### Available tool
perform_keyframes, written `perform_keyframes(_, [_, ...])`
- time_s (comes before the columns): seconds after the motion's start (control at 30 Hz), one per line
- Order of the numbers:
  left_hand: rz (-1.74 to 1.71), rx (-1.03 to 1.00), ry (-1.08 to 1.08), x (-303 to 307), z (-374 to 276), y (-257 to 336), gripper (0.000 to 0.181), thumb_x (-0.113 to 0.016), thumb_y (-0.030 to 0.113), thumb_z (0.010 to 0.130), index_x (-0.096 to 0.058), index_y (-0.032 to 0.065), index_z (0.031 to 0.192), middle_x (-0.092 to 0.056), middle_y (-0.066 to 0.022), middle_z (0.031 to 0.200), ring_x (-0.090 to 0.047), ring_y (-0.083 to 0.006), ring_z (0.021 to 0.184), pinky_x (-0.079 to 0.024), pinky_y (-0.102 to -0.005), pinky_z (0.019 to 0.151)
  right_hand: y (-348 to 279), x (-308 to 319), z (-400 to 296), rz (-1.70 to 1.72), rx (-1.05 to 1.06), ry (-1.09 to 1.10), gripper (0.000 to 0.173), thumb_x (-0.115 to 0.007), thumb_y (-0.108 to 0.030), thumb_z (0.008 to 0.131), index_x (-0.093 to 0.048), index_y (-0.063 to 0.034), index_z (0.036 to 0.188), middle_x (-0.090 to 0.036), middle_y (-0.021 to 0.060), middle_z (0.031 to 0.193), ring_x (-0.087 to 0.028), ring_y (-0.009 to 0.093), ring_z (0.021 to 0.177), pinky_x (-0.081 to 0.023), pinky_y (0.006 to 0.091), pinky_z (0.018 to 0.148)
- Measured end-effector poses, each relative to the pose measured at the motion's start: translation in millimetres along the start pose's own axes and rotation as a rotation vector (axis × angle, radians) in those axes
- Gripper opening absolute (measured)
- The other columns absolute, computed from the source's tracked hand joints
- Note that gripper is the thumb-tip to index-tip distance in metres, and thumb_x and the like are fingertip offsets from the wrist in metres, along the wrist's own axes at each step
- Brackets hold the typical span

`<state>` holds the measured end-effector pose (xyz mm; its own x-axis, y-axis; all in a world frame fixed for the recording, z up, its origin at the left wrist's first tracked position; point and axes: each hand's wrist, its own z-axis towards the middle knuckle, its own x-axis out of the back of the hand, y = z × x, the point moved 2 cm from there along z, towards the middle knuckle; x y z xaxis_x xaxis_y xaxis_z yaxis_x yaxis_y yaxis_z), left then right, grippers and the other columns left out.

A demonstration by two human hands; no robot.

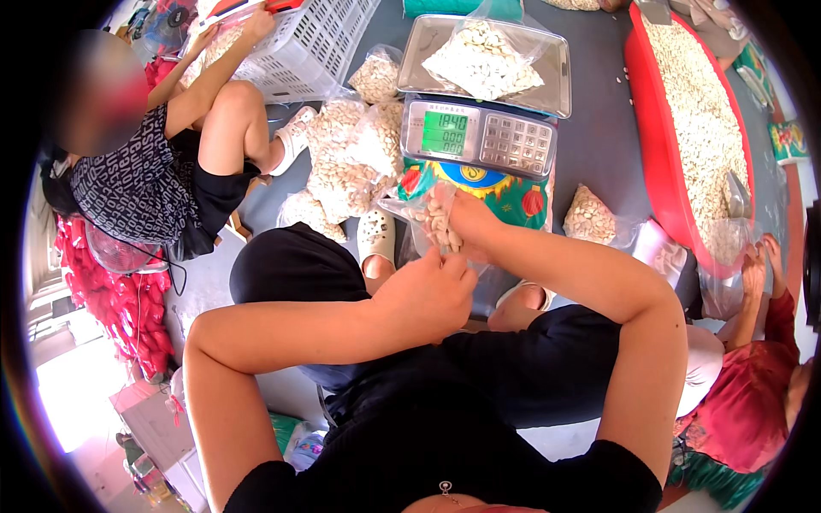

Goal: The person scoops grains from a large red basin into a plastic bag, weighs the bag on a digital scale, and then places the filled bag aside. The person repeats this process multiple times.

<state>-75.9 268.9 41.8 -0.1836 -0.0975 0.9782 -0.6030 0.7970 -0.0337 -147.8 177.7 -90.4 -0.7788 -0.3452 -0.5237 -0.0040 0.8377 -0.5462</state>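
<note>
My right hand [471, 221] is at a clear plastic bag of pale, flat seeds [437, 215], which look like pumpkin seeds. It appears to grip the bag's side; the plastic and wrist hide some fingers. My left hand [426, 292] has its fingers curled together at the bag's lower edge, and they seem to pinch the plastic. Just beyond them stands a digital scale [478, 134] with a lit green display. A filled bag of seeds [484, 61] lies on its steel pan [551, 74]. Under the scale is a green printed sack [500, 195].
Several filled bags [343, 151] are piled left of the scale, and another bag [590, 215] lies to the right. A red tub of seeds [654, 147] holds a metal scoop [737, 195]. Co-workers sit on both sides. One reaches over a white plastic crate [308, 48].
</note>
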Motion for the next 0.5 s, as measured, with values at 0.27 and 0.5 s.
perform_keyframes(0.27, [-0.083, 0.292, 0.041, 17, -10, -38, 0.012, -0.063, 0.016, 0.067, -0.062, 0.0053, 0.073, -0.056, -0.0058, 0.074, -0.058, -0.0197, 0.075, -0.047, -0.0280, 0.063, -37, 38, 21, -0.915, 0.276, -0.012, 0.054, -0.050, -0.047, 0.093, -0.055, -0.0065, 0.127, -0.063, 0.0169, 0.114, -0.061, 0.028, 0.104, -0.046, 0.0385, 0.089])
perform_keyframes(0.5, [-0.028, 0.291, -0.030, 6, -23, -36, 0.012, -0.061, 0.016, 0.071, -0.058, 0.0063, 0.077, -0.056, -0.0060, 0.072, -0.058, -0.0213, 0.070, -0.045, -0.0309, 0.061, -79, 3, -24, -1.898, 0.242, -0.103, 0.038, -0.064, -0.033, 0.085, -0.063, -0.0040, 0.111, -0.068, 0.0163, 0.096, -0.063, 0.033, 0.100, -0.047, 0.0424, 0.088])
